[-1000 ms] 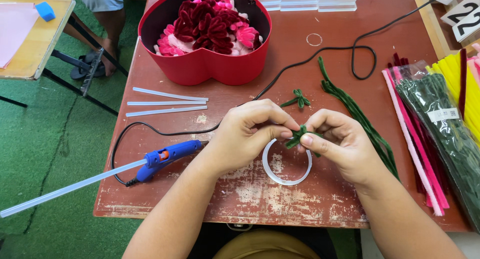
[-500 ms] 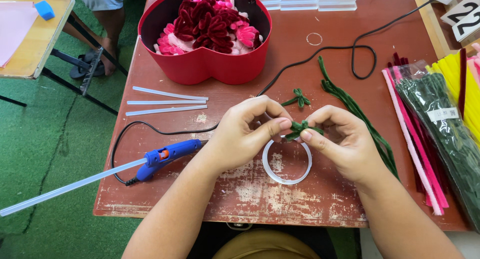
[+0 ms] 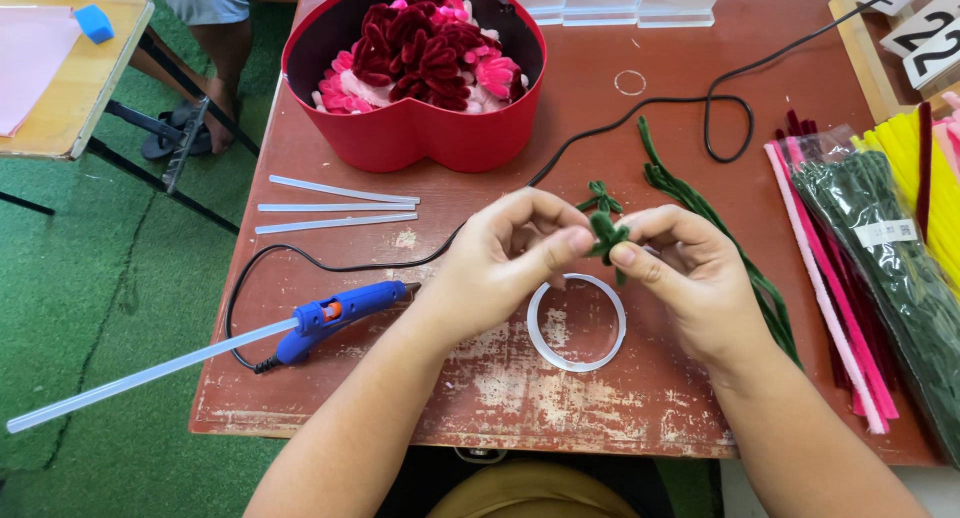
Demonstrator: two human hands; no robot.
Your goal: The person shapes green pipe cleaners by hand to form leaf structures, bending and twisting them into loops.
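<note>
Green turf floor (image 3: 110, 278) fills the left side, with a pale wooden side table (image 3: 60, 78) at ten o'clock carrying a pink sheet (image 3: 30, 48) and a small blue block (image 3: 95, 23); another person's legs (image 3: 205, 38) show just beyond it. On the worn red worktop (image 3: 620, 418), a blue glue gun (image 3: 335, 313) lies at eight o'clock with a long clear glue stick (image 3: 140, 378) jutting from its back end out over the edge, and its black cord (image 3: 640, 108) loops away toward one o'clock. Three loose glue sticks (image 3: 340, 206) lie side by side just above the gun. A red heart-shaped box (image 3: 410, 128) at twelve o'clock holds dark red and pink chenille flowers (image 3: 425, 53). At the centre, the left hand (image 3: 500, 268) pinches a small green chenille piece (image 3: 605, 233) between thumb and forefinger, its grip narrow and closed on the piece. The right hand (image 3: 690, 278) meets it from the other side, fingertips closed on the same piece, so both hold it up off the worktop. Directly below the hands a white tape ring (image 3: 577, 323) lies flat. A second small green twisted piece (image 3: 600, 196) rests just behind the fingers. Long green chenille stems (image 3: 700, 203) run from twelve toward four o'clock. At three o'clock lie pink stems (image 3: 820, 258), a bagged bundle of dark green stems (image 3: 890, 248) and yellow stems (image 3: 925, 163).
</note>
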